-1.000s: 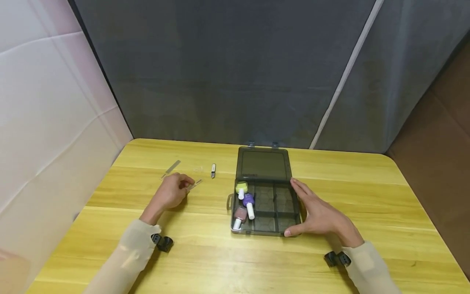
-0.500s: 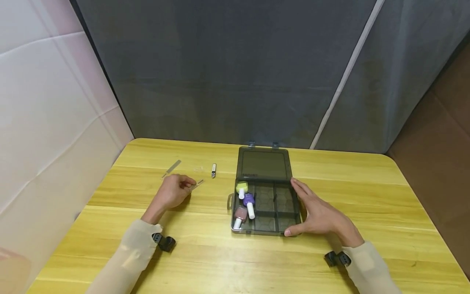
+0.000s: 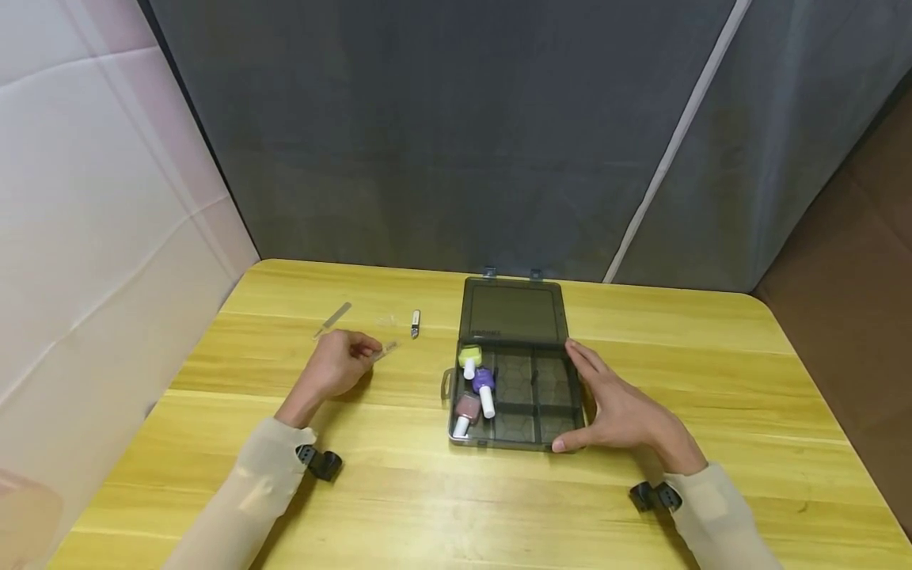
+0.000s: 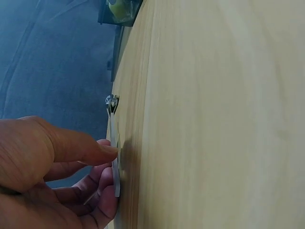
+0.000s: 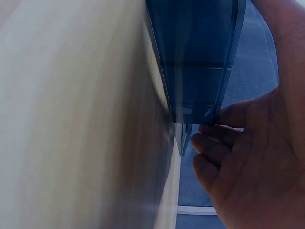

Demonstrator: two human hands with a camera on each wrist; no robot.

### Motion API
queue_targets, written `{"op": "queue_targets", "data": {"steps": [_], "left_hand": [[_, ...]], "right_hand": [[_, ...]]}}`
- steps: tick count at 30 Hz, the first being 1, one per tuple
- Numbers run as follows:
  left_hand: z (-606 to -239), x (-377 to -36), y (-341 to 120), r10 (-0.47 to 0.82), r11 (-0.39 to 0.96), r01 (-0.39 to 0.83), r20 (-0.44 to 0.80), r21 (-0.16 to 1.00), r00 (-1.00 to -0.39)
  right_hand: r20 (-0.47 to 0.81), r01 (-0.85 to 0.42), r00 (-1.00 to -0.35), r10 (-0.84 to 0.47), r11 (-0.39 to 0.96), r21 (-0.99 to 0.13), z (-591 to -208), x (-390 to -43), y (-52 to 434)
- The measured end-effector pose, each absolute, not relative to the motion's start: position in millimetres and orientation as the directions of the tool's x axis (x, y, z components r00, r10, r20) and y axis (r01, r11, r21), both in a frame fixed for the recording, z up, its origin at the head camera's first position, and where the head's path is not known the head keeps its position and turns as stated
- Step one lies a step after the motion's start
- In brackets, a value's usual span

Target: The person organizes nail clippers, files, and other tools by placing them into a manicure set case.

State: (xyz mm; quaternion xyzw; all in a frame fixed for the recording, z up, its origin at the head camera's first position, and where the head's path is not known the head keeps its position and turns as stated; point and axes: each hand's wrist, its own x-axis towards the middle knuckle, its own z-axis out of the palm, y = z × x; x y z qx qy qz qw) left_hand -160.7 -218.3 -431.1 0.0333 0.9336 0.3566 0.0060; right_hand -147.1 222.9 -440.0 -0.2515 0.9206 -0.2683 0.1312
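Observation:
Thumb and fingers of my left hand [image 3: 338,362] pinch a slim metal tool [image 4: 115,167] just above the table; its far end looks forked in the left wrist view, and its exact kind is unclear. My right hand [image 3: 627,412] holds the right side of a dark, see-through compartment box [image 3: 514,429], thumb at the front corner and fingertips near the hinge. The box lies with its lid [image 3: 514,311] folded back. In its left column are three nail polish bottles: yellow-green [image 3: 470,358], purple [image 3: 483,380] and brownish pink [image 3: 467,408].
Beyond the left hand lie a nail file [image 3: 336,315], a small clear item [image 3: 386,321] too faint to identify, and a nail clipper [image 3: 416,323]. A dark cloth wall [image 3: 427,158] rises behind the wooden table [image 3: 442,522].
The slim tool has tilted slightly in my left hand, which has shifted a little to the right. My right hand stays on the box. The head view has tipped slightly.

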Motion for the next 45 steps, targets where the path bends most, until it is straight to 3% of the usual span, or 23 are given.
{"op": "queue_targets", "data": {"steps": [22,45], "left_hand": [[-424.6,-155.3,-202.5,0.078,0.687,0.014,-0.055,0.726,-0.995],[-415.2,-146.4,-173.1,0.095,0.578,0.041,-0.016,0.815,-0.995]], "right_hand": [[-0.102,-0.396,-0.833,-0.543,0.716,-0.575,-439.1,-147.5,222.5],[-0.080,-0.417,-0.839,-0.539,0.729,-0.544,-439.8,-146.9,223.4]]}}
